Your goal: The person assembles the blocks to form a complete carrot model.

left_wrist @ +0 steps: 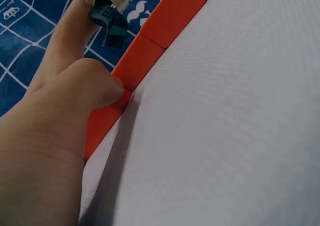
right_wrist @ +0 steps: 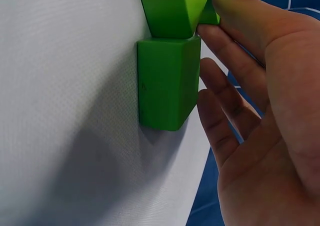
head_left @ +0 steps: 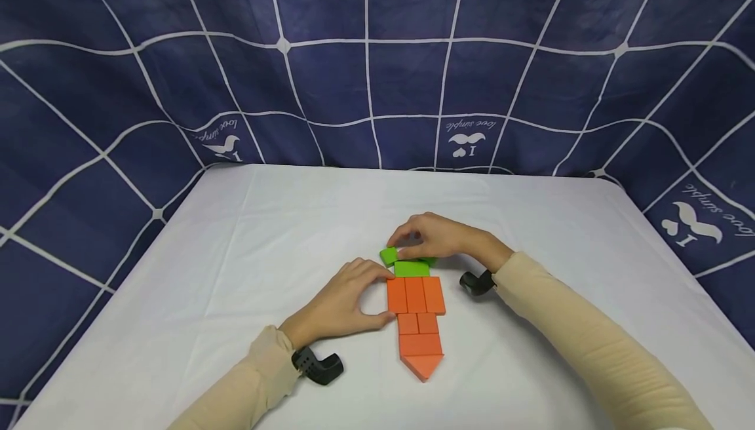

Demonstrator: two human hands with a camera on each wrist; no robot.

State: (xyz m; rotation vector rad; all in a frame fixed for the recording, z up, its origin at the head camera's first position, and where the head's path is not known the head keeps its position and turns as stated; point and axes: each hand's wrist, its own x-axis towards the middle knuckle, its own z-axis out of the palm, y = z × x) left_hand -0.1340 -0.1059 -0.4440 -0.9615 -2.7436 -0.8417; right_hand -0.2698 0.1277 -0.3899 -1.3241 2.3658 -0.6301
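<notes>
In the head view, flat toy blocks form a column on the white cloth. Three upright orange blocks (head_left: 415, 295) stand side by side. My left hand (head_left: 342, 302) touches the leftmost of them, index finger at its top corner and thumb at its lower corner. The left wrist view shows that thumb against the orange blocks (left_wrist: 137, 58). Above them lies a green rectangular block (head_left: 411, 269). At its upper left, my right hand (head_left: 433, 234) pinches a small green block (head_left: 388, 256) between thumb and fingers. Another green block (right_wrist: 162, 83) lies beneath that hand, partly hidden in the head view.
Below the three upright blocks are two small orange blocks (head_left: 417, 324), an orange rectangle (head_left: 419, 344) and an orange triangle (head_left: 422, 366) pointing towards me. A white cloth (head_left: 283, 240) covers the table. Blue checked fabric (head_left: 330, 76) hangs behind it.
</notes>
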